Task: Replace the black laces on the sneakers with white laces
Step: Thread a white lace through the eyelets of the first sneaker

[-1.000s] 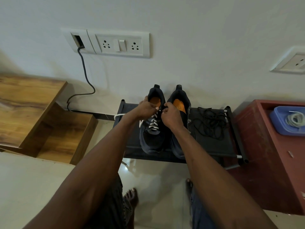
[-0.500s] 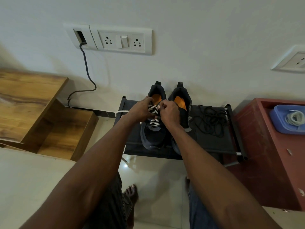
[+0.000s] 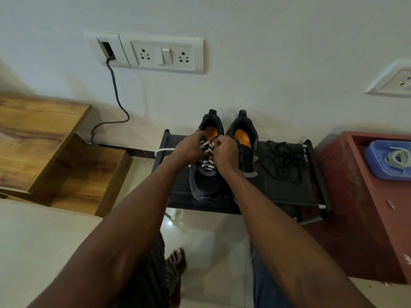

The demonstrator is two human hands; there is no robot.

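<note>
- on the low black rack (image 3: 182, 196) by the wall, two black sneakers stand side by side, heels to the wall, toes toward the person.
- left sneaker (image 3: 205, 183) carries the white lace (image 3: 208, 166) crossed up its long axis; the free end trails off to the left.
- left hand (image 3: 189, 150) and right hand (image 3: 225, 155) both pinch the lace at the upper eyelets, about equally near.
- right sneaker (image 3: 245, 138) looks unlaced; black laces (image 3: 284, 161) lie piled just right of it.
- likely next: threading the top holes.

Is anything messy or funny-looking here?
Yes: the black laces lie in a loose tangle on the shoe rack, beside the right sneaker. That sneaker shows no laces. Nothing looks spilled or broken.
</note>
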